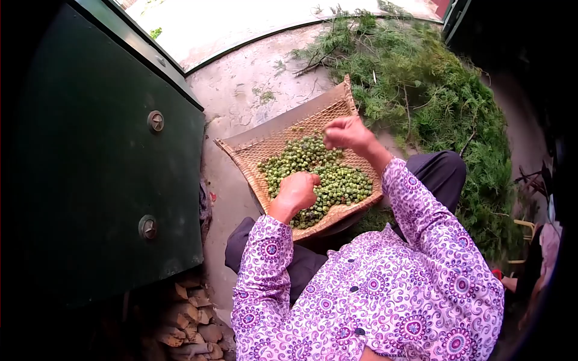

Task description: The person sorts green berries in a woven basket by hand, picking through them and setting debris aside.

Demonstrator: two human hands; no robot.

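Observation:
A woven winnowing basket (247, 157) with a wide flat rim lies in front of my lap, tilted in view. Heaped in it are many small round green fruits (346, 186), some darker or brownish. My left hand (297, 192) is over the near left part of the heap, its fingers curled inward; whatever is between them is hidden. Toward the far right side of the basket, my right hand (348, 133) is raised above the fruits with its fingers closed in a pinch. It is slightly blurred, and I cannot make out anything in it.
A big pile of cut green branches (433, 90) spreads along the right. On the left stands a dark green metal door (114, 156) with star-shaped knobs. Split firewood (189, 319) is stacked at lower left. Concrete floor (253, 108) runs to a bright doorway.

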